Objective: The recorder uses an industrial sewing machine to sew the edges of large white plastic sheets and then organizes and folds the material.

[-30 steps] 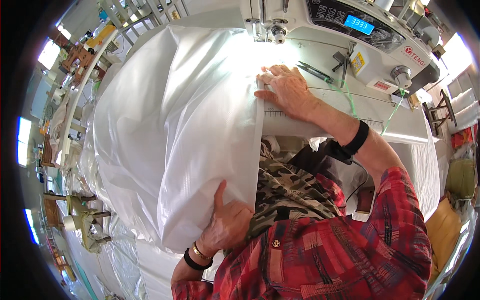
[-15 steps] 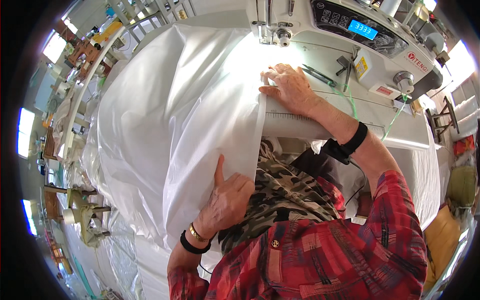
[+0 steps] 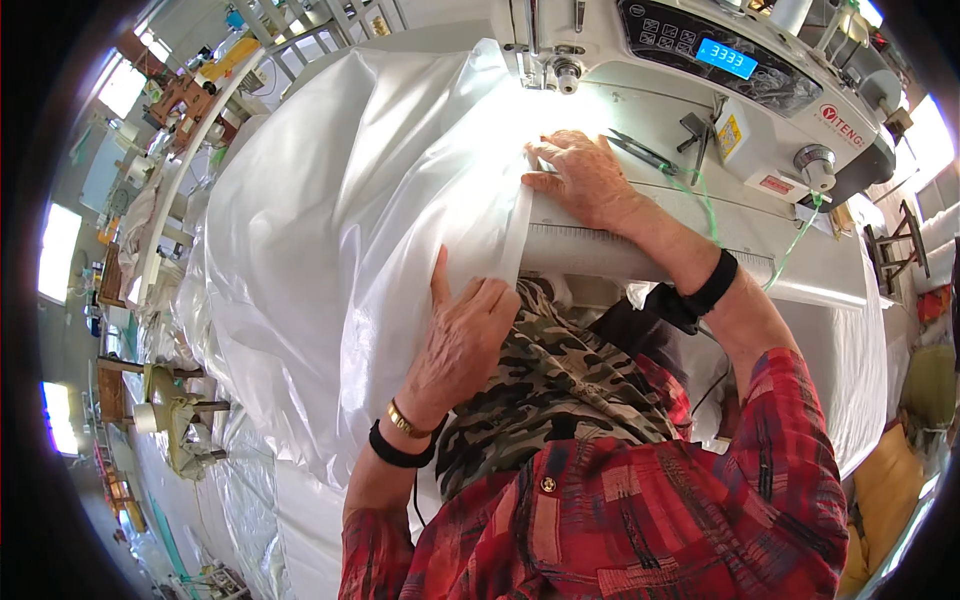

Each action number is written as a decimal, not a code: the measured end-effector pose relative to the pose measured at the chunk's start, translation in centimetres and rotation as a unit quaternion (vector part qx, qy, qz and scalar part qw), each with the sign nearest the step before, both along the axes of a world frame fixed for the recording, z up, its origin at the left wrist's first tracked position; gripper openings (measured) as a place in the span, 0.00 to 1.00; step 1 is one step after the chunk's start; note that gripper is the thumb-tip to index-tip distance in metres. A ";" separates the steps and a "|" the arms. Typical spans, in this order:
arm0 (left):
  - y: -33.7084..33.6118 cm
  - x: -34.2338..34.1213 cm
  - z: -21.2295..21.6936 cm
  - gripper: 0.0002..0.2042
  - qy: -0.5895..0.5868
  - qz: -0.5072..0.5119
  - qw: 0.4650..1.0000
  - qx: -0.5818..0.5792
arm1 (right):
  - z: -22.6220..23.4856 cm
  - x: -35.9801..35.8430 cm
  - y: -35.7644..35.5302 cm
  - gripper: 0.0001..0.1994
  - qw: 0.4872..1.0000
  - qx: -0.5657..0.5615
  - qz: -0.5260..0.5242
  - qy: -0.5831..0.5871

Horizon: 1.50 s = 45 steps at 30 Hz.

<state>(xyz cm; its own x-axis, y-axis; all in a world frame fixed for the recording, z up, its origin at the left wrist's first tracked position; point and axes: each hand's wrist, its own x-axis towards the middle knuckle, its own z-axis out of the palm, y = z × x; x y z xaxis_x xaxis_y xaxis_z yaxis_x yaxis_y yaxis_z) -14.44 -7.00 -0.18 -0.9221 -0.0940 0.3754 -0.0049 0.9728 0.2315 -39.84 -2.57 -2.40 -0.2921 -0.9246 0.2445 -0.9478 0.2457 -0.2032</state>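
A large, shiny white sheet (image 3: 290, 230) spreads in loose folds over the sewing table and down its left side. My left hand (image 3: 468, 335) grips its right-hand edge over my lap, fingers curled in and thumb lying along the sheet. Farther up the same edge, my right hand (image 3: 585, 180) pinches the sheet with bent fingers, just below the lit needle area. The sewing machine (image 3: 566, 75) stands at the top, its needle and presser foot partly lost in glare. Beside my right hand lie dark thread snips (image 3: 642, 152) and a green thread (image 3: 790, 247).
A ruler scale (image 3: 570, 231) runs along the table's front edge. Right of the machine's needle end are its handwheel knob (image 3: 815, 165) and lit control panel (image 3: 725, 58). A metal rack (image 3: 300, 35) stands behind. Bundled plastic and stools (image 3: 175, 415) crowd the left.
My left hand has slid up and right along the sheet's edge, and its fingers are now closer to the table. My right hand stays nearly in place. The sheet's folds have shifted slightly.
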 end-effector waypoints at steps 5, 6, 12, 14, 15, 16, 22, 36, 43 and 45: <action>-0.2 -2.5 -0.1 0.05 0.014 0.012 1.000 -0.012 | -0.4 0.1 0.0 0.27 0.999 -0.038 -0.009 0.019; -0.3 -2.9 -0.1 0.05 0.014 0.021 1.000 -0.016 | -0.4 0.1 0.0 0.27 0.999 -0.042 0.000 0.012; -1.1 -6.2 0.0 0.03 0.029 0.039 0.999 -0.025 | 0.5 -0.6 0.5 0.25 0.998 -0.019 0.053 -0.038; -1.5 -7.4 0.0 0.06 0.045 0.043 0.998 -0.020 | 0.9 -1.1 0.9 0.24 0.995 -0.008 0.077 -0.058; -1.7 -8.0 0.0 0.09 0.053 0.042 0.998 -0.010 | 1.1 -1.4 1.1 0.24 0.995 -0.007 0.080 -0.056; -2.0 -8.6 -0.1 0.09 0.061 0.045 0.997 -0.015 | 1.2 -1.7 1.3 0.23 0.993 -0.012 0.102 -0.063; -4.5 -11.9 -1.5 0.09 0.087 0.052 0.995 -0.017 | 0.9 -2.4 0.9 0.19 0.988 -0.033 0.145 -0.029; -4.8 -13.9 -1.1 0.07 0.037 0.167 0.985 -0.038 | -0.8 -4.3 -0.3 0.13 0.978 -0.104 0.168 -0.065; -3.4 -11.1 -0.5 0.08 0.063 0.197 0.978 -0.037 | -0.6 -4.5 -0.4 0.11 0.971 -0.130 0.169 -0.111; -2.8 -10.1 -0.5 0.08 0.061 0.202 0.977 0.001 | -0.5 -4.5 -0.5 0.10 0.976 -0.106 0.144 -0.126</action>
<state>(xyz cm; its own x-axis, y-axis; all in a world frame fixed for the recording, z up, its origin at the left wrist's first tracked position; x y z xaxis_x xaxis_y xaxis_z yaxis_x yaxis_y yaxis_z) -24.56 -9.81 -0.71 -0.7575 -0.4426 0.4798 -0.3610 0.8965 0.2570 -44.33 -3.11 -2.94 -0.1032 -0.9132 0.3942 -0.8851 -0.0965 -0.4553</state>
